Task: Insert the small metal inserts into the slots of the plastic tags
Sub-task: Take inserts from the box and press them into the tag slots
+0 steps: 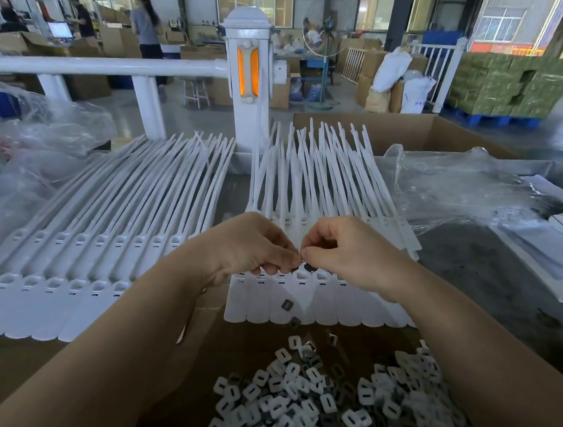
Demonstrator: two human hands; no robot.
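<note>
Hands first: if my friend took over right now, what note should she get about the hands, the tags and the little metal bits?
Left hand: fingers curled, pinching something small at the fingertips.
Right hand: the same, its fingertips meeting the left's over the right strip of tags.
What they pinch is too small to tell.
One loose insert lies on that strip.
Pile of inserts sits nearest, on the cardboard.
Left strip of tags lies beside it.
Done: cannot tell which slots are filled.
Left: many inserts in the pile.

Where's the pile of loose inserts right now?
In the head view, the pile of inserts lies bottom centre between both forearms, just nearer than the right-hand row of tags.
</note>
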